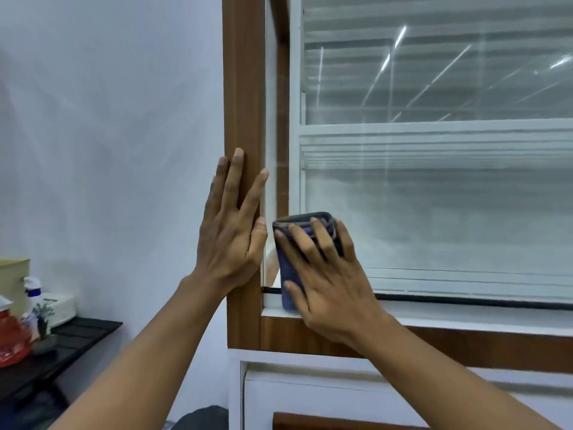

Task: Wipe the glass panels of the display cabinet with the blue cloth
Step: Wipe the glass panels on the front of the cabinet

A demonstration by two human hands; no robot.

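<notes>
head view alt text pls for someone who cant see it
A person's right hand presses a folded blue cloth against the lower left corner of the cabinet's glass panel, while the left hand rests flat on the brown wooden frame.

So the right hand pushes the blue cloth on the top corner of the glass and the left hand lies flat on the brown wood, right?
Not the top. In the head view the right hand pushes the blue cloth on the bottom left corner of the glass. The left hand does lie flat on the brown wood.
</notes>
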